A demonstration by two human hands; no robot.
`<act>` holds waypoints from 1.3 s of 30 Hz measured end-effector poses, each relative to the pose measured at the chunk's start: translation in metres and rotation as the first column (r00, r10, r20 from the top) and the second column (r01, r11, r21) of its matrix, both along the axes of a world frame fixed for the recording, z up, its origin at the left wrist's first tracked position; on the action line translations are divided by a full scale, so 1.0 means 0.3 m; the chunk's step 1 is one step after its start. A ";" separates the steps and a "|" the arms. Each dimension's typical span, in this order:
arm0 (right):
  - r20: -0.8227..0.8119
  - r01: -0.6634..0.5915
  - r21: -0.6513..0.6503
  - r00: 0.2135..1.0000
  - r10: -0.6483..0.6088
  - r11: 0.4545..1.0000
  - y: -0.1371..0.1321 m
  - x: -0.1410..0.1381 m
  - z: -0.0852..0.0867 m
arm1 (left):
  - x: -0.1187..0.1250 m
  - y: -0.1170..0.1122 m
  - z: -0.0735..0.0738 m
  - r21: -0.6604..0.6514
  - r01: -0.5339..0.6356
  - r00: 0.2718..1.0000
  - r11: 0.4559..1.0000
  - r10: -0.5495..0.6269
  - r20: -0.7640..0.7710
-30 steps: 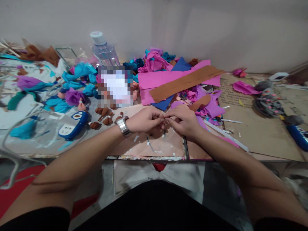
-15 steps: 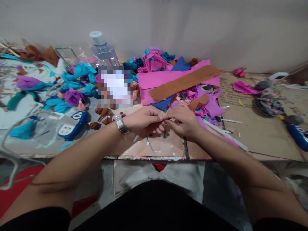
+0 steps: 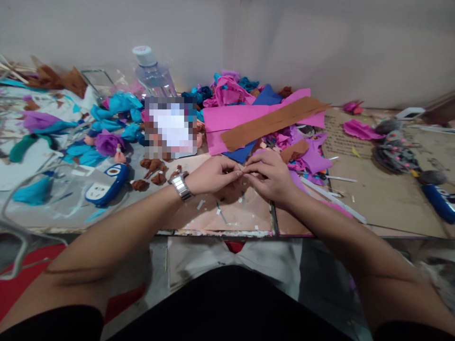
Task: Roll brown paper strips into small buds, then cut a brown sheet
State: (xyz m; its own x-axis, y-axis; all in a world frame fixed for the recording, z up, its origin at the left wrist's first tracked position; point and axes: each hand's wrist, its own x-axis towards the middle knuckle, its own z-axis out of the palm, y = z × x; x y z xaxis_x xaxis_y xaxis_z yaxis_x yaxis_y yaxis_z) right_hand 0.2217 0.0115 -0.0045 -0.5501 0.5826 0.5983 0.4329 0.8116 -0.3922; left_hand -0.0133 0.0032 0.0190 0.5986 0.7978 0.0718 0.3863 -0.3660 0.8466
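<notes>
My left hand, with a metal watch at the wrist, has thumb and fingers pinched together. My right hand meets it fingertip to fingertip, also pinched. Whatever lies between the fingertips is too small and hidden to make out. Just beyond the hands, a long brown crepe paper strip rests across pink crepe paper and a dark blue piece. Small brown crumpled paper pieces lie left of the watch.
A clear bottle stands at the back. Blue power strips lie left and far right. A purple paper flower sits among turquoise pieces. Cardboard covers the right side, holding a grey speckled bundle. A white hanger juts in at left.
My left hand has turned so its thumb and fingers close together at the right fingertips. The right fingers have shifted slightly. Things on the table stay in place.
</notes>
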 end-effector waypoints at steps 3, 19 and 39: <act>0.000 0.009 -0.003 1.000 -0.009 1.000 -0.001 -0.001 0.003 | 0.003 -0.006 0.000 0.019 -0.004 1.000 1.000 0.004 0.004; -0.085 -0.001 -0.096 0.996 -0.007 0.995 -0.008 -0.009 0.006 | 0.013 -0.019 -0.023 0.471 0.029 0.961 0.882 0.106 -0.257; -0.093 -0.035 -0.154 0.995 0.021 0.987 -0.009 -0.008 0.019 | 0.009 -0.012 -0.054 0.670 0.053 0.960 0.741 0.146 -0.238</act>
State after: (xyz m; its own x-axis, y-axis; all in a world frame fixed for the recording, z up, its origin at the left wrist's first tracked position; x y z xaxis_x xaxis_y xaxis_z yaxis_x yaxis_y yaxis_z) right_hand 0.2192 0.0089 0.0012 -0.5146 0.6575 0.5503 0.3677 0.7490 -0.5512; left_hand -0.0106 -0.0005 0.0029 0.6368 0.6315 0.4423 0.5835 -0.7698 0.2588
